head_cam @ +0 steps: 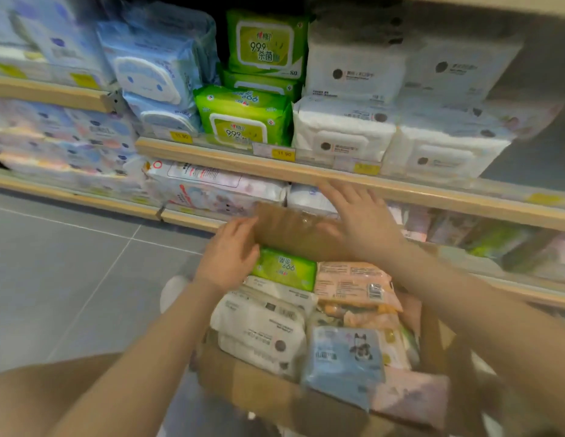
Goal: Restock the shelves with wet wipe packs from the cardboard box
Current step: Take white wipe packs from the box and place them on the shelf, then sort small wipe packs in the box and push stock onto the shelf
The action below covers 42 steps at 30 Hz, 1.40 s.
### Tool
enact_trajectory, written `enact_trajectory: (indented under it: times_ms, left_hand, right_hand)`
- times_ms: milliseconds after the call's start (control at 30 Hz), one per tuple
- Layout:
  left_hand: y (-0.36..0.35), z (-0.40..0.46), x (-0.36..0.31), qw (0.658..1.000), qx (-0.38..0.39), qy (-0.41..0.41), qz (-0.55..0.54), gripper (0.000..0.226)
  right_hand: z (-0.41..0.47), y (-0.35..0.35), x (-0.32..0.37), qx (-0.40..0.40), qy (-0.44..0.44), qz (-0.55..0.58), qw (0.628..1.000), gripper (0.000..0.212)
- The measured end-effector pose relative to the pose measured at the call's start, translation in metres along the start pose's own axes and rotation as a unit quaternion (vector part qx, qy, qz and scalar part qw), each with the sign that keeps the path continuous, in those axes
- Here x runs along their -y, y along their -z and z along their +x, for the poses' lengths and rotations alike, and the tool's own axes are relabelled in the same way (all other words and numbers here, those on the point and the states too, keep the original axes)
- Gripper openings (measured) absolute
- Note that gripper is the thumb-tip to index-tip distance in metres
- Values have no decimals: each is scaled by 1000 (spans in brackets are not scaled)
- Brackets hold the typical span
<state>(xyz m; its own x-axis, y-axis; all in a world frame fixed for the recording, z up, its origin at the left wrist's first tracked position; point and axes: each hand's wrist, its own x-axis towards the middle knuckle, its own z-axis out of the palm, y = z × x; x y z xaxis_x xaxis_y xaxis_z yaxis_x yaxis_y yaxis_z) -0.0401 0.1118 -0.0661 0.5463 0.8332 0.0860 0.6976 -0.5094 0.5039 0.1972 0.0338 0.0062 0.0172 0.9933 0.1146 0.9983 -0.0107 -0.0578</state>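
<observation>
An open cardboard box [243, 383] sits low in front of me, filled with wet wipe packs: a green pack [286, 268] at the far end, white packs [259, 329], an orange pack [353, 285] and a blue pack [344, 361]. My left hand [230, 253] rests on the left edge of the far box flap [290, 228], beside the green pack. My right hand [360, 216] lies flat on that flap with fingers spread. Neither hand holds a pack. Above, the shelf [243, 164] carries green packs [243, 116], blue packs [152, 74] and white packs [344, 130].
A lower shelf behind the box holds white and pink packs [212, 187]. Yellow price tags [282, 153] line the shelf edge. Grey tiled floor [70, 263] spreads to the left. More shelving with pastel packs [63, 140] runs along the left.
</observation>
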Motion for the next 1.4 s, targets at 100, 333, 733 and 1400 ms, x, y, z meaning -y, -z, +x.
enact_trajectory:
  times_ms: [100, 333, 733, 1400]
  left_hand:
    - [-26, -47, 1, 998, 61, 4, -6, 64]
    - [-65, -112, -8, 979, 179, -51, 79, 65]
    - [-92, -88, 29, 916, 229, -118, 307, 118]
    - [18, -36, 6, 980, 170, 13, 101, 91]
  right_hand:
    - [-49, -21, 11, 56, -2, 28, 998, 68]
    - [-137, -59, 12, 182, -33, 62, 981, 69]
    - [-146, -81, 25, 173, -58, 112, 977, 64]
    - [-87, -88, -13, 181, -61, 140, 972, 56]
